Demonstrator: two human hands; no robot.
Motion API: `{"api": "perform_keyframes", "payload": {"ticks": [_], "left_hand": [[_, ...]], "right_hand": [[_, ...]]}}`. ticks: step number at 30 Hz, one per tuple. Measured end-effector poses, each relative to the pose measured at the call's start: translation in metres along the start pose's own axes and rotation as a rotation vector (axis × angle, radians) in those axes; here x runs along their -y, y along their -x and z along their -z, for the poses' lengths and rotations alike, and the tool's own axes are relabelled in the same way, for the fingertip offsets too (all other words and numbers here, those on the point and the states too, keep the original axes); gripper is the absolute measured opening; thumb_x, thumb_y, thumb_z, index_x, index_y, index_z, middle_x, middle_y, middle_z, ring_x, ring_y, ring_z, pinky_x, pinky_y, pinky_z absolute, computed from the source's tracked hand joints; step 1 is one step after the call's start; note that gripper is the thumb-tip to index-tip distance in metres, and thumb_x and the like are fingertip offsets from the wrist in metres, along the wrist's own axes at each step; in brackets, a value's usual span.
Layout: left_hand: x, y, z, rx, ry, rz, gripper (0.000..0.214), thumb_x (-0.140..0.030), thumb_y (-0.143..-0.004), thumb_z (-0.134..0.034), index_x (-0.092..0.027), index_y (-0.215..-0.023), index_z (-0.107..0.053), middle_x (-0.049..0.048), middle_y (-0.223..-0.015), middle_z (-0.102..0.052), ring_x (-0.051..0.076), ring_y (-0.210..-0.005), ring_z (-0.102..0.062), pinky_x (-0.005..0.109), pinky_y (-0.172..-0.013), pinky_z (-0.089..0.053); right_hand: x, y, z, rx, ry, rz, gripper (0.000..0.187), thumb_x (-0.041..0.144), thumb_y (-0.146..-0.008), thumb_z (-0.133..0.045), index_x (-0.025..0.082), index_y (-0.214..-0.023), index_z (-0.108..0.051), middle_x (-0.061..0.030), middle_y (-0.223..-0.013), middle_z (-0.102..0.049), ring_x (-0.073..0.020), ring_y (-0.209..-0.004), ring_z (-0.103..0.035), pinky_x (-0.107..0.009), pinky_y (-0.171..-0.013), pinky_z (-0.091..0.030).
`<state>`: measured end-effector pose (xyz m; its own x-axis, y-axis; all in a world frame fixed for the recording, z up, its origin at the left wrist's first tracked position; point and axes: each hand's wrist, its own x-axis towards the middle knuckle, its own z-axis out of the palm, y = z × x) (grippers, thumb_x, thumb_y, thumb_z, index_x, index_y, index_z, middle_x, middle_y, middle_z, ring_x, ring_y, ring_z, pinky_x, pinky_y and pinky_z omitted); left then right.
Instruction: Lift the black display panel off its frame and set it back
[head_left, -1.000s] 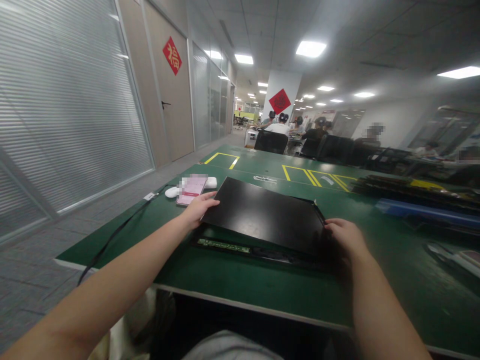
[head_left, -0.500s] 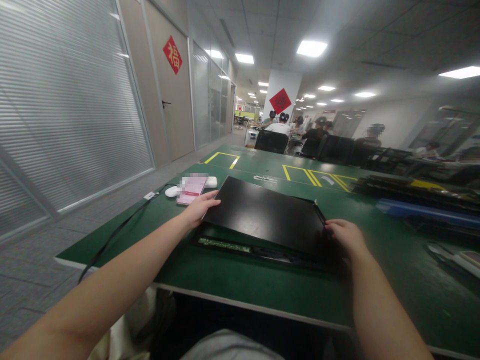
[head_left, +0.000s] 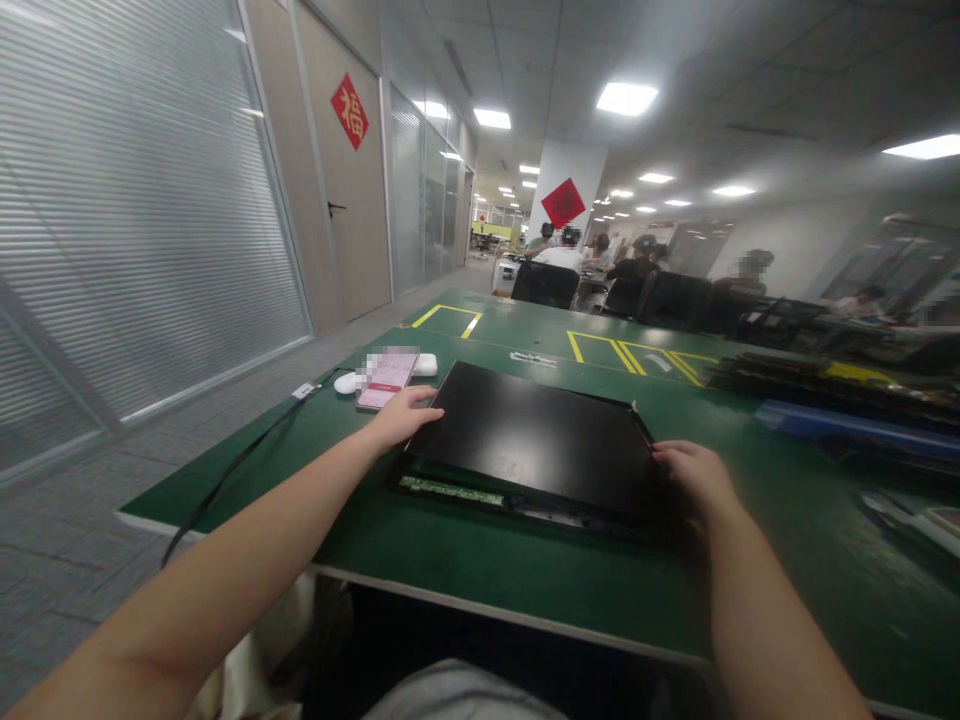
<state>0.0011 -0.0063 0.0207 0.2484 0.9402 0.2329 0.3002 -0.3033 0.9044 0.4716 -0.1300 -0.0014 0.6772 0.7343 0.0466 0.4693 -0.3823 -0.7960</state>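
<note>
A thin black display panel [head_left: 536, 425] lies over a black frame just above the green table [head_left: 480, 590]. Along the near side of the frame, a narrow green circuit board [head_left: 450, 491] shows below the panel's lower edge. At the panel's left edge is my left hand [head_left: 405, 415], thumb on top and the other fingers partly hidden by the edge. My right hand [head_left: 694, 470] pinches the right edge near its upper part. Whether the panel rests fully on the frame I cannot tell.
Left of the panel lie a phone [head_left: 388, 380] and a white object [head_left: 424, 365], with a black strap [head_left: 247, 450] crossing the table edge. Dark strips [head_left: 787, 385] and a blue object [head_left: 832, 428] lie at right. Several people sit farther back.
The panel's far and left near edges have come down slightly toward the frame. Both hands stay at its sides, and the view has shifted a little.
</note>
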Motion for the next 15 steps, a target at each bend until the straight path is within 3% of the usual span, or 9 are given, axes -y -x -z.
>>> {"api": "perform_keyframes", "payload": {"ticks": [7, 15], "left_hand": [[0.008, -0.005, -0.002, 0.026, -0.325, -0.060, 0.030, -0.032, -0.076, -0.053, -0.019, -0.087, -0.078, 0.0067, -0.103, -0.076, 0.030, -0.111, -0.065, 0.040, -0.102, -0.048], [0.019, -0.011, -0.001, 0.068, -0.518, -0.085, 0.043, -0.016, -0.071, -0.045, -0.018, -0.093, -0.081, 0.0068, -0.109, -0.076, 0.028, -0.116, -0.064, 0.036, -0.107, -0.046]], "right_hand": [[0.004, 0.001, 0.003, -0.014, -0.039, -0.023, 0.033, 0.029, -0.060, -0.063, 0.020, -0.087, -0.079, -0.0087, -0.088, -0.077, -0.0183, -0.062, -0.060, -0.032, -0.060, -0.047], [0.004, 0.003, 0.002, -0.020, -0.066, -0.031, 0.036, 0.030, -0.057, -0.063, 0.018, -0.087, -0.079, -0.0097, -0.082, -0.076, -0.0192, -0.061, -0.059, -0.032, -0.057, -0.045]]}}
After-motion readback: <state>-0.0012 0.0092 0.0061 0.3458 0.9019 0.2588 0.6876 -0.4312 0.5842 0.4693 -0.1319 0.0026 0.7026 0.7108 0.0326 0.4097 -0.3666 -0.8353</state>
